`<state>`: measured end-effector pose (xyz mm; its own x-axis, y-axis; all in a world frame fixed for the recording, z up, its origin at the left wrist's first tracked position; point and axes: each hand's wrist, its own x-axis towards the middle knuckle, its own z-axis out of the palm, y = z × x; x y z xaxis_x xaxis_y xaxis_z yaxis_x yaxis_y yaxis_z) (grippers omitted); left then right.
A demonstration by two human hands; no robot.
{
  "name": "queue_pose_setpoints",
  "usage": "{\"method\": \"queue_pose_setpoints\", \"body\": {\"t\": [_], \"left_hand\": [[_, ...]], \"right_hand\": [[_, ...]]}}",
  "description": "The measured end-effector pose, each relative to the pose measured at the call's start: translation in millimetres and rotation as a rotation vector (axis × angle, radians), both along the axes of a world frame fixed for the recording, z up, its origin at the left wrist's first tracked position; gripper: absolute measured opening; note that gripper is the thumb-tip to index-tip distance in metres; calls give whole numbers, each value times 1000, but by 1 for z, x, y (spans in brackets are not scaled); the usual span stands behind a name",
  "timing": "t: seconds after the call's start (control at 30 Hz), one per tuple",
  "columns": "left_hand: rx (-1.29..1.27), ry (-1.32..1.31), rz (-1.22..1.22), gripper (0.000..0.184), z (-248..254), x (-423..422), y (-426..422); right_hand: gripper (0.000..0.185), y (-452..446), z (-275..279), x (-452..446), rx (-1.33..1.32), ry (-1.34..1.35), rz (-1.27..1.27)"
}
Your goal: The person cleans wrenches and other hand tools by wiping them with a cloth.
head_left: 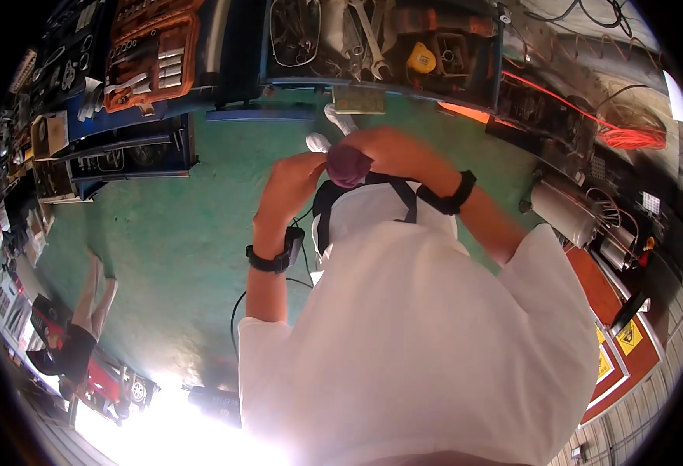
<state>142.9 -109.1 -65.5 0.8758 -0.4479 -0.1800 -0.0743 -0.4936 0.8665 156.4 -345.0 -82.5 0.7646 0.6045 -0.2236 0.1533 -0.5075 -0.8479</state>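
Note:
A small, bunched maroon cloth [348, 165] sits between my hands in front of my waist. My left hand [295, 177] grips its left side, fingers mostly hidden. On the other side, my right hand [382, 151] is closed over the cloth's upper right and slightly blurred. Black bands circle both wrists. Beyond my hands, an open tool drawer [310, 81] holds wrenches [370, 39], a yellow tape measure [421, 58] and other tools.
An orange socket case [155, 58] lies on the bench at upper left. Below it, a drawer [135, 159] stands out. At right are an orange hose [629, 138], a silver tank [563, 210] and a red cabinet [625, 349]. Another person [81, 342] stands at far left.

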Motion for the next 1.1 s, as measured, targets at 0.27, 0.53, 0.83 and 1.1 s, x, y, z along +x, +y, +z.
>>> {"method": "queue_pose_setpoints", "body": {"t": [0.27,0.53,0.83,1.1], "left_hand": [[-45,15,175,21,18,-12,36],[-93,108,294,18,39,-22,42],[-340,433,394,18,31,-34,-4],[-516,461,478,17,38,-47,41]], "right_hand": [[47,-22,29,24,123,99,15],[48,-29,37,29,262,216,-45],[39,-35,47,29,399,279,-574],[51,-113,60,65,855,218,-949]]}}
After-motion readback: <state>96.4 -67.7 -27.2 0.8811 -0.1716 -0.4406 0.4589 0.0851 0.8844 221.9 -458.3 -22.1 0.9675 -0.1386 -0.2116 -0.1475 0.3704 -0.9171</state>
